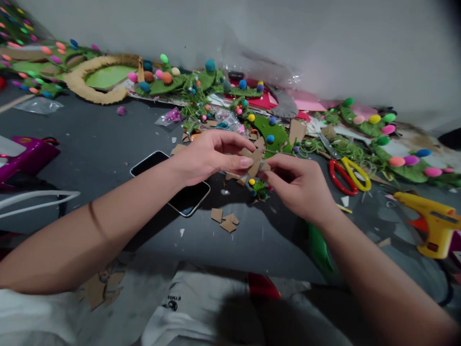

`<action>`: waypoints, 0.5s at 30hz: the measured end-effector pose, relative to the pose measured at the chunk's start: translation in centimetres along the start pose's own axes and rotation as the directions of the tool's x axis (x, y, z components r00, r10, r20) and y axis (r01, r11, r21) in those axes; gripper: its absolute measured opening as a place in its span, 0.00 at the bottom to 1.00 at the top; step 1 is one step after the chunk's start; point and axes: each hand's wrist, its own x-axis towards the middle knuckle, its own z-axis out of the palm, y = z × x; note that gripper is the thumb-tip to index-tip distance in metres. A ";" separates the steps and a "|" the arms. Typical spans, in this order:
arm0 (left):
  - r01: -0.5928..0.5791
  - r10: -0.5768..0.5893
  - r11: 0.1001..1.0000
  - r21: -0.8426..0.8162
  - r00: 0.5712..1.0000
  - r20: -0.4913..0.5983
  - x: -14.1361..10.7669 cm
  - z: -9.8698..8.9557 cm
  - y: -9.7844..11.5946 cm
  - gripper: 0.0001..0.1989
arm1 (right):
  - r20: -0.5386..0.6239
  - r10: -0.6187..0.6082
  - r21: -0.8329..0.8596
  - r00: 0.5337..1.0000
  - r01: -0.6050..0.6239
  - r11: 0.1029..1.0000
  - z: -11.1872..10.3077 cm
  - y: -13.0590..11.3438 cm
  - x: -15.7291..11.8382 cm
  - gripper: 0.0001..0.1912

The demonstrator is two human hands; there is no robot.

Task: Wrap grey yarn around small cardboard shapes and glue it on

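Note:
Above the middle of the dark table, my left hand [212, 156] pinches a small brown cardboard cutout [256, 161], its thumb lying flat on the piece. My right hand [298, 180] is closed at the cutout's right edge, thumb and finger pinching a small cardboard bit there. Just below the hands stands a little green ornament [258, 190] with coloured pompoms. Several loose cardboard scraps [226, 221] lie nearer to me. A black phone [189, 198] lies partly under my left forearm.
To the right are red-and-yellow-handled scissors [347, 175] and a yellow glue gun [432, 221]. Green felt pieces with pompoms [162, 85] and a tan ring [95, 81] line the wall. A purple device [30, 158] sits at left. Cardboard scraps [99, 288] lie below the table edge.

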 end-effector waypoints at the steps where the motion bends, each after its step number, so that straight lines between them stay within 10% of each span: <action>1: -0.012 0.012 1.000 -0.004 1.000 -0.025 0.0 -0.1 0.2 0.14 | -0.001 -0.011 -0.002 1.000 0.011 1.000 0.1 0.0 0.4 0.05; 10: -0.060 0.067 0.997 0.040 0.978 -0.197 0.2 -0.9 1.3 0.13 | -0.001 -0.088 0.033 0.996 0.088 0.996 1.2 0.7 2.3 0.05; 15: -0.090 0.181 0.938 0.336 0.951 -0.252 -0.1 -0.7 1.5 0.10 | 0.038 -0.220 -0.075 0.975 0.222 0.972 1.4 1.2 1.2 0.09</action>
